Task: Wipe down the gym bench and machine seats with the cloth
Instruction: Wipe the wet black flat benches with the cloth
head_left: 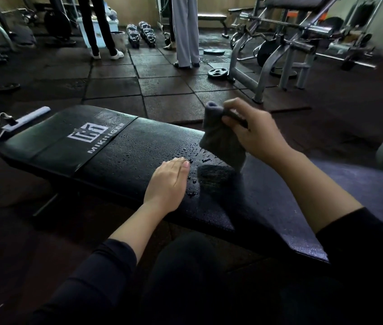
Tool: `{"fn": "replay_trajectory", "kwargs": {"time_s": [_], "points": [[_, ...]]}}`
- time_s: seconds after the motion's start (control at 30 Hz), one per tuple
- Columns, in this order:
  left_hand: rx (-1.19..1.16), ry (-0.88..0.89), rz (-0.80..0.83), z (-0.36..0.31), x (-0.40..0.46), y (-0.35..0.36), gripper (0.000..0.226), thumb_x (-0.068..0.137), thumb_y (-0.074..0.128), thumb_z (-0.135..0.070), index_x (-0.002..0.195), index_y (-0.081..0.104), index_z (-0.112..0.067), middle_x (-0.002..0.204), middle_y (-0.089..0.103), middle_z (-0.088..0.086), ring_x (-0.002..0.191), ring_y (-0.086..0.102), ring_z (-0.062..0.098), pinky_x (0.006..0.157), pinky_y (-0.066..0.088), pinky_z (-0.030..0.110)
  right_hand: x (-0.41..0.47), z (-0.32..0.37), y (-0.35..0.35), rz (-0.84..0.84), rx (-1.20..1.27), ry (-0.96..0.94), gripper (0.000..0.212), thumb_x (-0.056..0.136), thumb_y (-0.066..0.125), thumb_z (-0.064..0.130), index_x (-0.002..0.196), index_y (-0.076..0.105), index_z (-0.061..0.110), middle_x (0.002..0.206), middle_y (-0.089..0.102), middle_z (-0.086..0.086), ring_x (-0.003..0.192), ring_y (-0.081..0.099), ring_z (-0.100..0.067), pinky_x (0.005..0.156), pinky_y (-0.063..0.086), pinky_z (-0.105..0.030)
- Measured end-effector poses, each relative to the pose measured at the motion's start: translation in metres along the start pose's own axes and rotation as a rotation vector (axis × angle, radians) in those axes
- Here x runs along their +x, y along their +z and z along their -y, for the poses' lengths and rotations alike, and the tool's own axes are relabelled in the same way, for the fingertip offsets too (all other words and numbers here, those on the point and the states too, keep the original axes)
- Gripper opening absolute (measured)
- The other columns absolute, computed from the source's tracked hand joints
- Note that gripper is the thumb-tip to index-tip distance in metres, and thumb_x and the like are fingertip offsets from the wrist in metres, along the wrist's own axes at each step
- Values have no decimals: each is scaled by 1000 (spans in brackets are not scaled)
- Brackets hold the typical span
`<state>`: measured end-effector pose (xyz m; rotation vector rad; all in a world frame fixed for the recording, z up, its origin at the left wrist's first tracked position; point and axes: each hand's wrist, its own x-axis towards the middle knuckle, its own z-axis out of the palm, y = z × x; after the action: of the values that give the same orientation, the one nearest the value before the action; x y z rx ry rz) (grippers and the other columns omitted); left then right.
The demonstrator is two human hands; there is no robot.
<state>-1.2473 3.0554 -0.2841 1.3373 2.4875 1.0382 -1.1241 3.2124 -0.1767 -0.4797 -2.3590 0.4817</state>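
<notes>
Black bench point(106, 158) beaded with droplets point(185, 153). Left hand point(168, 181) flat on the pad, palm down, grasping nothing. Just right, grey cloth point(221, 139) pinched in right hand point(256, 134), dangling, lowest corner near or touching the pad.

The bench point(106, 158) pad is black padded vinyl with a fine leather-like grain, faintly glossy and beaded with water drops point(191, 158), with a white printed logo point(87, 133) across a smoother band. The cloth point(221, 141) is grey, soft, matt fabric. Floor tiles point(113, 86) are dark, speckled, rough rubber. The machine frame point(244, 73) is grey painted metal, dull
</notes>
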Motion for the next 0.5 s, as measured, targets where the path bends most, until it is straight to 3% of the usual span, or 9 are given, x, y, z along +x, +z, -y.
{"fn": "replay_trajectory", "kwargs": {"time_s": [0.1, 0.2, 0.37, 0.5], "points": [[-3, -1, -4, 2, 1, 0, 49, 105, 25, -33, 143, 45, -8, 149, 44, 6, 141, 32, 18, 116, 9, 24, -13, -6, 24, 195, 39, 79, 23, 91, 62, 27, 110, 60, 15, 95, 66, -8, 89, 60, -25, 75, 43, -30], [1, 5, -7, 2, 1, 1, 49, 105, 25, -32, 142, 47, -8, 147, 46, 6, 140, 33, 19, 116, 11, 24, -25, -11, 45, 363, 33, 150, 25, 92, 61, 31, 111, 60, 16, 97, 63, -6, 96, 59, -22, 77, 41, -29], [49, 65, -46, 3, 4, 2, 51, 103, 27, -36, 136, 52, -8, 140, 53, 7, 134, 42, 21, 116, 17, 30, -24, -15, 44, 308, 167, 264, 19, 92, 60, 30, 108, 59, 19, 79, 58, 3, 81, 54, -15, 67, 35, -25], [118, 98, -27, 7, 7, 4, 63, 94, 21, -46, 136, 55, -14, 142, 52, 2, 136, 41, 18, 118, 20, 33, -28, -16, 50, 338, -66, 289, 30, 92, 56, 40, 114, 55, 20, 90, 58, -2, 94, 58, -26, 71, 37, -29]]}}
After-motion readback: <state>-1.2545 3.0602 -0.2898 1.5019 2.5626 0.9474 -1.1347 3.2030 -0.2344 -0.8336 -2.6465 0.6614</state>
